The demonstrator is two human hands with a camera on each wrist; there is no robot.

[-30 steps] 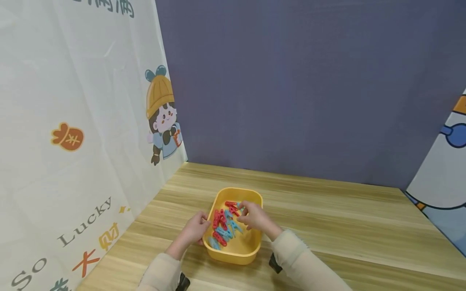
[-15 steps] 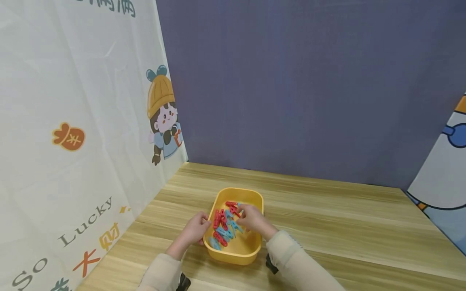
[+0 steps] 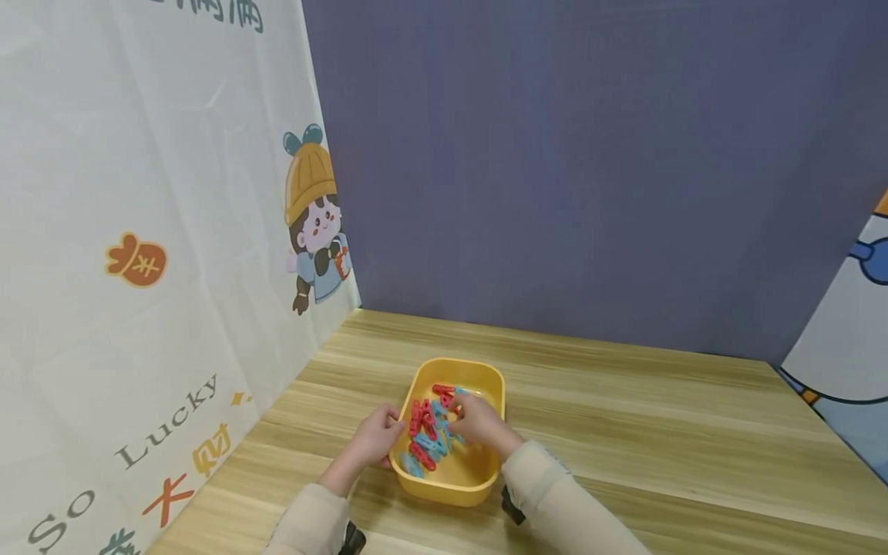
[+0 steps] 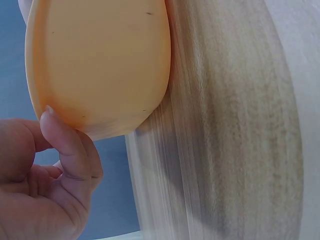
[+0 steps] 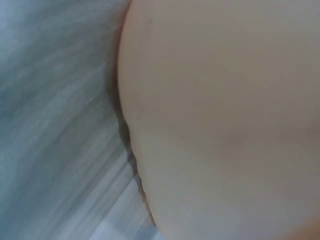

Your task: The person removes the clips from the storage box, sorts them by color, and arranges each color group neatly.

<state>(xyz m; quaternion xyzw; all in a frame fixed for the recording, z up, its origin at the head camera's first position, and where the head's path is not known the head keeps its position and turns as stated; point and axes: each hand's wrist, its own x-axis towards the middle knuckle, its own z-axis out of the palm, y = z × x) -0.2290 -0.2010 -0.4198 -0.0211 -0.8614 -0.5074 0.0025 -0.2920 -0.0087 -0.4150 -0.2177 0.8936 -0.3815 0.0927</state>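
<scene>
A yellow plastic bin [image 3: 452,493] sits on the wooden table and holds several red clothespins [image 3: 422,456] and blue clothespins [image 3: 411,464]. My left hand [image 3: 375,435] pinches the bin's left rim. In the left wrist view, the thumb and fingers of that left hand [image 4: 60,175] meet at the edge of the bin [image 4: 105,60]. My right hand [image 3: 480,424] reaches into the bin from the right, fingers bent down over the blue clothespins near the middle. Whether it pinches one, I cannot tell. The right wrist view shows mostly the bin's outer wall [image 5: 215,100].
The wooden table [image 3: 624,416] extends to the right of the bin. A white printed sheet [image 3: 208,154] stands along the left side, a dark blue-grey panel [image 3: 555,169] at the back. Another printed sheet [image 3: 839,331] is at the far right.
My right hand has moved slightly left and down in the bin, its fingertips now overlapping the blue clothespins near the middle. My left hand stays on the rim.
</scene>
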